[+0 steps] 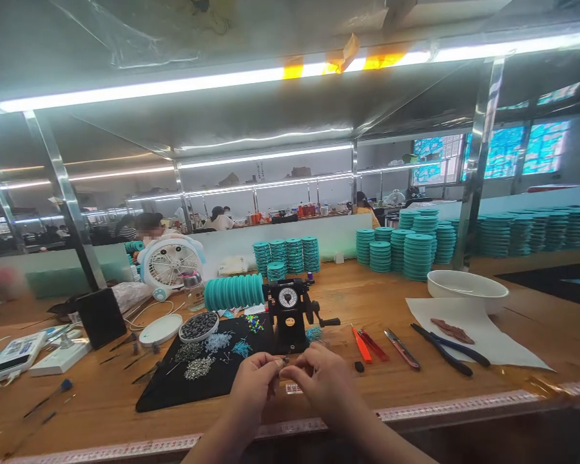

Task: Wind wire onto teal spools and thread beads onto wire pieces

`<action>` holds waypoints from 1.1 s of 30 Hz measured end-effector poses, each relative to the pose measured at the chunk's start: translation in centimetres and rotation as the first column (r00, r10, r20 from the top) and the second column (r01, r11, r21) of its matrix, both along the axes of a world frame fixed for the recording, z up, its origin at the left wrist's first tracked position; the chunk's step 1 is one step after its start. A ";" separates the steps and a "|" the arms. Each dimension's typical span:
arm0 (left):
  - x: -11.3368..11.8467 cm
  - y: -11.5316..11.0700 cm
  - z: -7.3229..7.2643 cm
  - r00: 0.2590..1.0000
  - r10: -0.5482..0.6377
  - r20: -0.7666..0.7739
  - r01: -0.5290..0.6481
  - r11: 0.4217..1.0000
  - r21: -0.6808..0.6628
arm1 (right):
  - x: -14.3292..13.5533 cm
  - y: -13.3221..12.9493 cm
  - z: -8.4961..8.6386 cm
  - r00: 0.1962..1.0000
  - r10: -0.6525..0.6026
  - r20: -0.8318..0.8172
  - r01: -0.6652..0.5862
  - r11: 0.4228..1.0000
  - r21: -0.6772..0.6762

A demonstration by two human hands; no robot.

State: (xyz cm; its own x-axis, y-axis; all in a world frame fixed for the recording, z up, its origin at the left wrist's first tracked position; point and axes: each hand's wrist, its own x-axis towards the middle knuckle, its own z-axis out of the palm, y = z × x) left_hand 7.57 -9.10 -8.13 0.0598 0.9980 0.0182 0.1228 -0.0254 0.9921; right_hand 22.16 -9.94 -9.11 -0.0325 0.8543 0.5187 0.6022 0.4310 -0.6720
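Observation:
My left hand point(257, 381) and my right hand point(325, 374) meet fingertip to fingertip near the table's front edge. Both are pinched closed around something small and dark between them, too small to make out. Just behind them stands a black hand-cranked winder point(290, 316) with a round dial and a row of teal spools point(234, 292) on its shaft. Left of my hands lies a black mat point(174, 386) bearing silvery metal bits point(200, 368), pale blue pieces point(218, 341), colourful beads point(254, 323) and a bowl of dark oval pieces point(199, 327).
Pliers point(449, 348), a utility knife point(401, 349) and orange-handled tool point(361, 344) lie at right. A white bowl point(468, 290) sits on paper. Stacks of teal spools point(418, 256) line the back. A fan point(171, 267) stands back left; people sit beyond the partition.

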 end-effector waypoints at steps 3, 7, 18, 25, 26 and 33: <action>-0.1 -0.1 -0.1 1.000 0.012 0.022 -0.012 1.000 -0.013 | -0.4 -0.6 -1.3 0.996 0.083 -0.007 -0.084 0.996 -0.025; -0.1 -0.1 0.2 0.999 0.012 -0.039 -0.009 0.997 0.076 | -0.3 0.1 -0.7 0.989 0.107 0.099 -0.129 0.960 0.248; 0.0 0.2 -0.8 0.816 0.139 -0.561 0.262 0.776 0.573 | -0.9 6.4 1.1 0.989 0.130 0.067 -0.118 0.981 -0.154; -0.1 0.6 0.1 0.987 0.002 -0.159 0.040 0.965 0.260 | -0.1 2.7 2.1 0.997 0.045 0.057 -0.047 0.998 0.035; -0.2 0.6 0.1 0.997 0.017 -0.071 -0.005 0.988 0.155 | -0.1 1.8 1.9 1.000 0.025 0.007 -0.025 0.995 0.101; 0.1 0.1 -0.6 0.996 0.070 0.063 -0.072 0.997 0.024 | -2.0 0.2 -1.4 0.755 0.116 -0.645 -0.374 0.885 -0.279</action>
State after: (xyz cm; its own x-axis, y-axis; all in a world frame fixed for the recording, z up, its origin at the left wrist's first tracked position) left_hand 7.63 -8.97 -8.78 -0.0134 0.9989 0.0454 0.0632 -0.0445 0.9970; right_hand 20.19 -9.71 -10.46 -0.0645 0.9863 0.1516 -0.0680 0.1472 -0.9868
